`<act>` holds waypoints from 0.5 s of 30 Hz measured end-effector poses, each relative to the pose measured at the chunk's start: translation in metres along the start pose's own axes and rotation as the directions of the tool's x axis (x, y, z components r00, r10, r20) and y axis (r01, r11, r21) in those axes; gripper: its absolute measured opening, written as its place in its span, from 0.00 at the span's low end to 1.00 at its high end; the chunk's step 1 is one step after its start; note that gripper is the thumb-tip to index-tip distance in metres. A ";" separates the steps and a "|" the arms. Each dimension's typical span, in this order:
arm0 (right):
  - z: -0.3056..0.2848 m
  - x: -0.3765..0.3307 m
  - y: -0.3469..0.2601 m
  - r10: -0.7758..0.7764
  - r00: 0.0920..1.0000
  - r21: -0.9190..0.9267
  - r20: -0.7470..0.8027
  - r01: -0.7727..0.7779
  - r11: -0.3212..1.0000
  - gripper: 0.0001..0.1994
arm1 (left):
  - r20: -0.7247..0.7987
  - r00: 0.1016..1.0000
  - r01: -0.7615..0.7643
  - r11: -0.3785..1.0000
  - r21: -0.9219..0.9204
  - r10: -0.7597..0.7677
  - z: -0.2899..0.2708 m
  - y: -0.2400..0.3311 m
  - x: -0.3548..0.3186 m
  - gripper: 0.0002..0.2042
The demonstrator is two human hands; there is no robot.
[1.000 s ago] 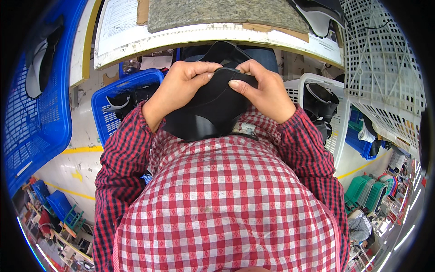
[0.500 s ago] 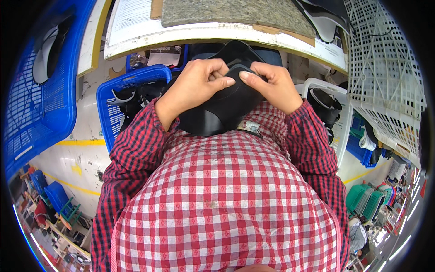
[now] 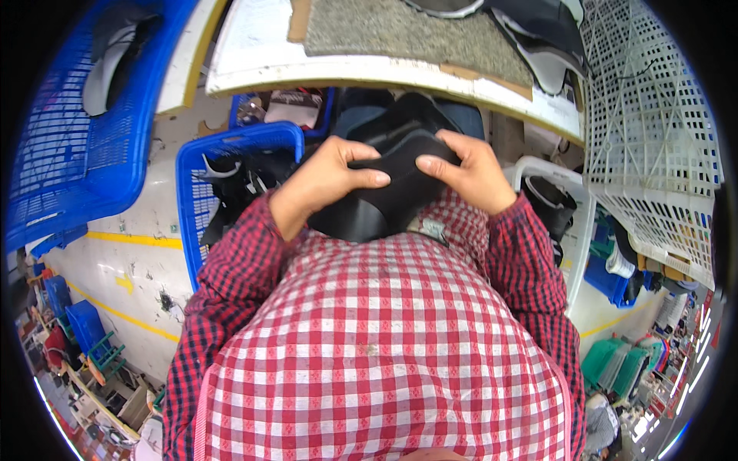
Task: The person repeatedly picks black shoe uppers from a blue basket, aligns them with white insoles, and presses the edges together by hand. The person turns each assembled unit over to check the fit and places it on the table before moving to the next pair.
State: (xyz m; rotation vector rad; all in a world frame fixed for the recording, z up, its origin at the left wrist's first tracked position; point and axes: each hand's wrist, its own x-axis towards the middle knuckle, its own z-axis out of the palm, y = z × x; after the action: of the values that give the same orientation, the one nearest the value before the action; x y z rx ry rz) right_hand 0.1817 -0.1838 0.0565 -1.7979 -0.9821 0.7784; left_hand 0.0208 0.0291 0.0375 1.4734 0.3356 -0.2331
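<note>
Above my lap I hold a black shoe upper [image 3: 396, 192], its curved collar edge facing up and its smooth, shiny part lying against my checked apron [image 3: 369, 323]. My left hand [image 3: 327, 184] grips the collar's left side, thumb on the near face and fingers behind it. On the other side my right hand [image 3: 473, 173] pinches the edge, thumb on the near face and index finger on the rim. The fingertips behind the upper are hidden. A gap of black material shows between the two thumbs.
Ahead stands a white-topped workbench [image 3: 254, 46] with a grey felt pad [image 3: 415, 34] and black-and-white shoe parts [image 3: 538, 46]. Blue baskets [image 3: 138, 165] [image 3: 238, 138] stand at my left. White crates [image 3: 646, 115] [image 3: 580, 184] flank my right.
My hands have moved apart along the collar edge, and the fingers have opened out from a tight pinch. More of the upper's near face and opening shows. The whole view has shifted slightly.
</note>
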 end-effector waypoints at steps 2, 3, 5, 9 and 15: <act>0.000 0.000 -0.001 -0.036 0.995 -0.175 -0.088 0.020 0.984 0.19 | -0.128 0.975 -0.154 0.964 0.216 0.184 -0.001 0.016 -0.011 0.12; -0.002 -0.002 -0.003 -0.108 0.984 -0.183 -0.140 0.082 0.980 0.20 | -0.153 0.965 -0.140 0.911 0.389 0.213 -0.002 0.028 -0.021 0.12; -0.010 -0.002 -0.004 -0.262 0.917 -0.084 -0.302 0.249 0.965 0.20 | -0.258 0.815 -0.306 0.764 0.567 0.518 -0.026 0.057 -0.053 0.12; -0.039 -0.005 -0.012 -0.164 0.900 -0.001 -0.403 0.179 0.984 0.20 | -0.697 0.491 -0.312 0.852 0.419 0.523 -0.111 0.133 -0.126 0.07; 0.027 0.030 -0.008 -0.184 0.982 0.176 -0.039 0.188 0.966 0.07 | -0.221 0.296 0.336 0.115 0.935 0.929 -0.206 0.199 -0.031 0.28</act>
State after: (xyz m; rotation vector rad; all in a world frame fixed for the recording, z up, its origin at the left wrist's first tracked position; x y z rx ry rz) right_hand 0.1714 -0.1444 0.0508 -1.5328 -1.0166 0.7042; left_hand 0.0464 0.2496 0.2210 2.9209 0.6880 1.3233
